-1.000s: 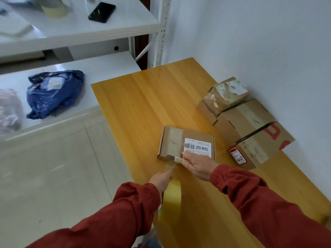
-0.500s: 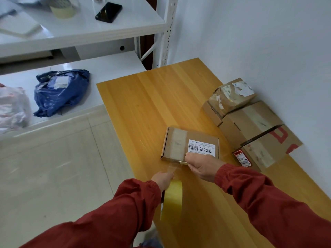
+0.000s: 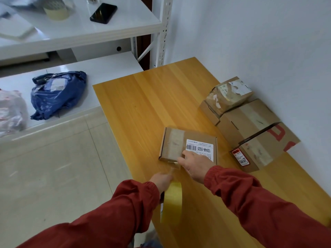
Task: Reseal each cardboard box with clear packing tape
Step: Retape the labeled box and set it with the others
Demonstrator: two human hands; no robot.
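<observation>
On the wooden table (image 3: 143, 104), four cardboard boxes are counted. One flat box (image 3: 176, 145) lies near the edge, its white label (image 3: 199, 148) printed "12V4A-5525" beside a barcode. Three boxes (image 3: 249, 119) are grouped by the wall, one marked with a red sticker (image 3: 240, 156). The flat box's near edge is pressed by the right hand (image 3: 195, 165), fingers laid on top. One roll of tape (image 3: 172, 199) is gripped by the left hand (image 3: 161, 180), a strip stretched to the box. A second roll (image 3: 56, 12) and one phone (image 3: 103, 13) are seen on the shelf (image 3: 125, 24).

A black phone (image 3: 103, 13) is seen on the upper white shelf (image 3: 125, 27). A blue bag (image 3: 57, 94) is laid on the lower shelf (image 3: 111, 68), with a white bag (image 3: 10, 110) just beside it.
</observation>
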